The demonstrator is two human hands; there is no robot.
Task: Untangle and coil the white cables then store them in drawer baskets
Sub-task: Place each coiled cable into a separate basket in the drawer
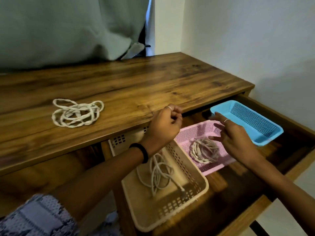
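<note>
A loosely looped white cable (77, 113) lies on the wooden desk top. In the open drawer stand three baskets. The beige basket (196, 189) holds a thin white cable (160, 174). A coiled white cable (205, 151) lies in the pink basket (192, 133). Nothing lies in the blue basket (265, 133). My left hand (163, 126) hovers at the desk's front edge with its fingers curled, holding nothing visible. My right hand (233, 138) hangs over the pink basket with fingers spread, just above the coil and near the blue basket's rim.
The wooden desk (153, 82) stands in a corner, with a white wall (255, 40) on the right. A grey cloth (68, 31) hangs at the back left. The drawer's front rail (247, 217) juts toward me at the lower right.
</note>
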